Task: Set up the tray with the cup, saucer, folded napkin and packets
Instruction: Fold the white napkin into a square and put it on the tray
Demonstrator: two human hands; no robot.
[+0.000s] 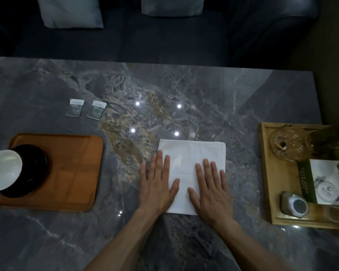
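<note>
Fingers [207, 169] of both hands lie flat and spread, gripping nothing. Left hand [158, 184] and right hand [211, 190] press on the white napkin [192, 151] at table [243, 94] centre. Tray [76, 165] lies at 9 o'clock, carrying dark saucer [35, 173] and white cup [4, 169], partly cut off. Packets [85, 110] lie at 11 o'clock; print unreadable. Wooden box [266, 173] at 3 o'clock, labels illegible.

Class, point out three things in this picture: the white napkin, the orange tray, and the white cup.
napkin [192, 153]: head view, bare upper part of the cloth.
tray [76, 173]: head view, bare floor of the tray.
cup [3, 169]: head view, inside of the bowl.
</note>
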